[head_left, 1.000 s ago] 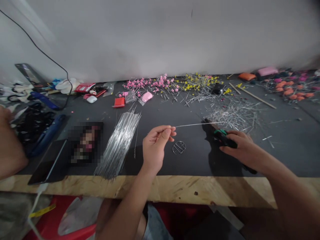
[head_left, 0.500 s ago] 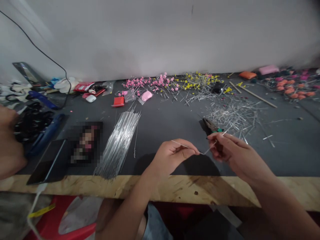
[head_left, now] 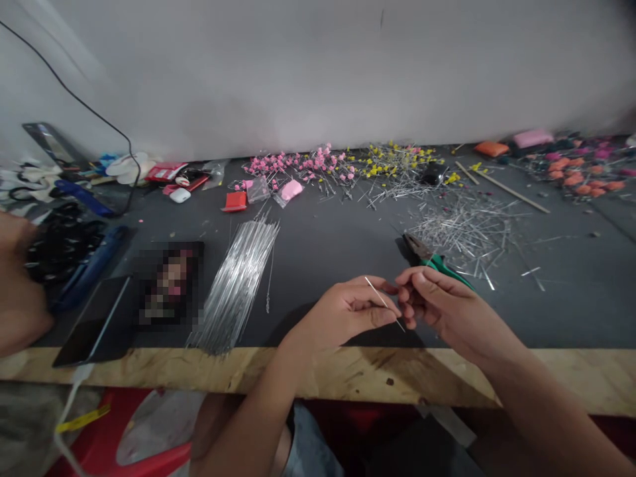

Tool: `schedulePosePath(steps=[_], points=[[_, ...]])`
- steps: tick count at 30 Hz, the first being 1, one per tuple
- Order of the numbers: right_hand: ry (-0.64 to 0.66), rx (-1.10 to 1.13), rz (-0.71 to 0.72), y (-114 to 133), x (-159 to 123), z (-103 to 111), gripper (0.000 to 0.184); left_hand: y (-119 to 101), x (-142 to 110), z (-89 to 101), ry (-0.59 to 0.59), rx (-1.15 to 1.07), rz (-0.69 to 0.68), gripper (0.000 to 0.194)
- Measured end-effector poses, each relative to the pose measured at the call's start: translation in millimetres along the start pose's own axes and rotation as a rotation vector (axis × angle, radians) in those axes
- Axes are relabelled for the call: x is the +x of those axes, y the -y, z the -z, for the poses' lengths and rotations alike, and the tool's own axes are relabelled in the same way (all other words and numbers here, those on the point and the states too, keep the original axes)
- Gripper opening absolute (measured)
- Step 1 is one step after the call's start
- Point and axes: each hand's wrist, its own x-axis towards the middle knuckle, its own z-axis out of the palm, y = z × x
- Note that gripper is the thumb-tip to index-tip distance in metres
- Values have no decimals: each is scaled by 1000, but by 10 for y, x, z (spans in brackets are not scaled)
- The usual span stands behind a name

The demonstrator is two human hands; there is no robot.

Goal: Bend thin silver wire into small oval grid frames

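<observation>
Between the thumb and fingers of my left hand (head_left: 342,313) is a thin silver wire (head_left: 376,293), slanting down to the right past the fingertips. My right hand (head_left: 442,303) is close beside it, its fingers curled and thumb bent in, near the wire's lower end. Whether those fingers grip part of the wire is hidden. Just behind my right hand lie pliers with green handles (head_left: 444,265), jaws pointing away to the left. A bundle of straight silver wires (head_left: 238,278) rests left of my left hand, with one twisted wire (head_left: 269,285) beside it.
A heap of short bent wires (head_left: 462,228) lies beyond the pliers. Along the wall are pink-tipped wires (head_left: 298,162), yellow-tipped wires (head_left: 397,162) and orange pieces (head_left: 576,177). At left are a tablet-like device (head_left: 94,324), a dark blurred-out object (head_left: 171,285) and another person's arm (head_left: 20,285).
The wire in my left hand has swung to a steeper slant. My right hand has come left, nearer the left fingertips, uncovering more of the pliers' green handles.
</observation>
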Motion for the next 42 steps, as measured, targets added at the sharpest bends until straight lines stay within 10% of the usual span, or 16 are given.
schedulePosePath(steps=[10,20,29,34,42], points=[[-20,-380,90,-32,101,-87,33,-31,-53,63,-5,143,186,14],[-139,-1213,197,-163,320,103,42,-150,-297,495,-591,532,229,24],[-76,-1403,287,-272,393,79,30,-63,-361,518,-585,931,198,23],[-123,-1346,298,-284,403,50,39,-113,-412,563,-755,814,107,20],[-140,-1410,310,-320,442,-69,30,-104,-421,437,-602,563,171,18]])
